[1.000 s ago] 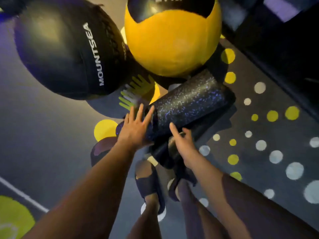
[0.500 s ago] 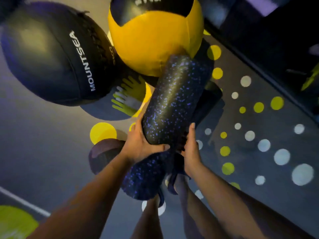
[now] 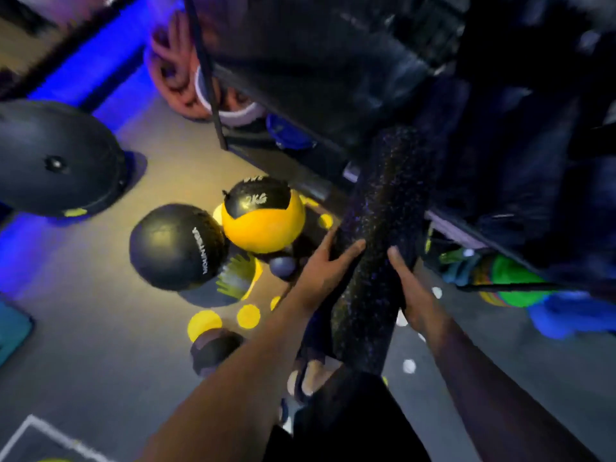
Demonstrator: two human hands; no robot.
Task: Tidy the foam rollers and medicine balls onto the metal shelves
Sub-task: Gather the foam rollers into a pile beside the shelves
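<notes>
1. Lifting done: foam roller has been raised off the floor, gripped by left hand and right hand.
2. Far end is now pointed at metal shelves; medicine balls are left on floor.

blk foam roller w/ blue specks, yellow-blk ball

Black speckled foam roller is gripped from both sides by the hands: left hand on its left flank, right hand on its right. Far end reaches the dark metal shelves. Yellow 2KG medicine ball sits just beside black medicine ball on floor. Motion-blurred.
</notes>
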